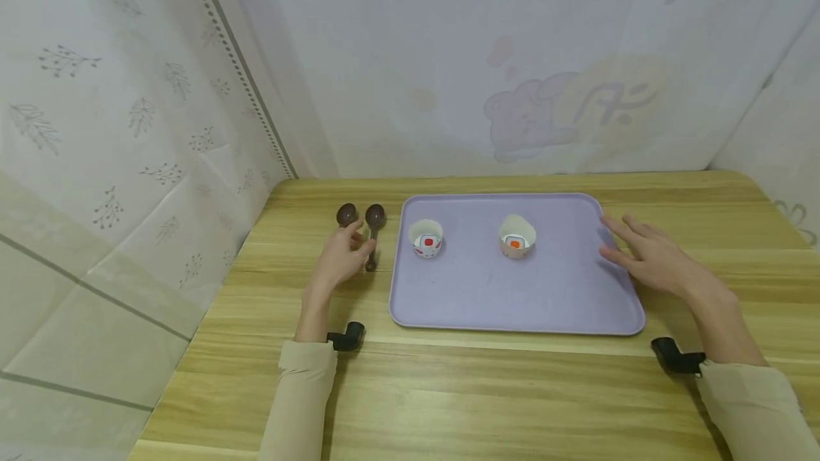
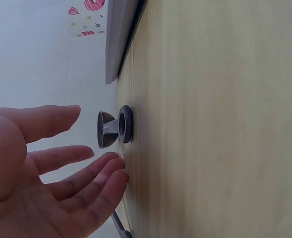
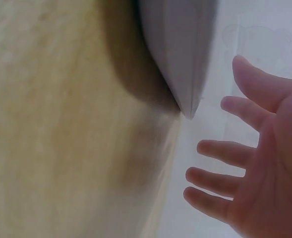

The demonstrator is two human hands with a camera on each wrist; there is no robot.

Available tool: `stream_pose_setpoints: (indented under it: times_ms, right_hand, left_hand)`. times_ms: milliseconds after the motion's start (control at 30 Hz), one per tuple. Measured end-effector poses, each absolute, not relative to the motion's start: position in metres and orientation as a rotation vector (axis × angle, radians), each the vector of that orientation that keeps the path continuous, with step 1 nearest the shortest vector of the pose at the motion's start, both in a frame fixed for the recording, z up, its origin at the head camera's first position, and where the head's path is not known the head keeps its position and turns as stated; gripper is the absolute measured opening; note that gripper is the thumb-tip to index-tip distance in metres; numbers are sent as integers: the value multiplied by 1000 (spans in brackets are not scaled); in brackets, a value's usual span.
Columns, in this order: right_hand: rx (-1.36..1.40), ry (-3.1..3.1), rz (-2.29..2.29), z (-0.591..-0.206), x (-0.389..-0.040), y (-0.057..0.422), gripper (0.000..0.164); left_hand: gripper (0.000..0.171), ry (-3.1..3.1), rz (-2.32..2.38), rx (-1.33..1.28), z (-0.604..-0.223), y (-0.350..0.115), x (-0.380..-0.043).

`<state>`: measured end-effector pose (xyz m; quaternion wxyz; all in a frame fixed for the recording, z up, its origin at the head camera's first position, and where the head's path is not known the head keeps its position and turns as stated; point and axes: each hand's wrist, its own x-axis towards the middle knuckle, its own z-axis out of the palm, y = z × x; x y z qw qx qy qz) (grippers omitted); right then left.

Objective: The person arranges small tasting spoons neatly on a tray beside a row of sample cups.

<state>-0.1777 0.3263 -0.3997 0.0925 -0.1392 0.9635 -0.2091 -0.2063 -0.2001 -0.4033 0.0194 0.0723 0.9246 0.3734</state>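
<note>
My left hand hovers over two dark brown spoons on the table, left of the tray. Its fingers are relaxed and apart. The right-hand spoon lies near the thumb; in the left wrist view its ringed handle end is beyond the fingertips, not gripped. The other spoon is partly hidden by the hand. At the right side of a lilac tray, my right hand holds nothing, its fingers spread over the rim. In the right wrist view, the tray corner is apart from the fingers.
Two small paper cups stand on the tray: one has a red patch inside, the other an orange patch. The wooden table meets a patterned cloth wall at the back and left.
</note>
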Motion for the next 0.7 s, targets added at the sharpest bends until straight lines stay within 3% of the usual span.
stream_pose_setpoints:
  times_ms: [700]
  right_hand:
    - [-448, 2826, -568, -404, -179, 329, 71]
  left_hand:
    - [55, 2783, 1247, 156, -404, -197, -207]
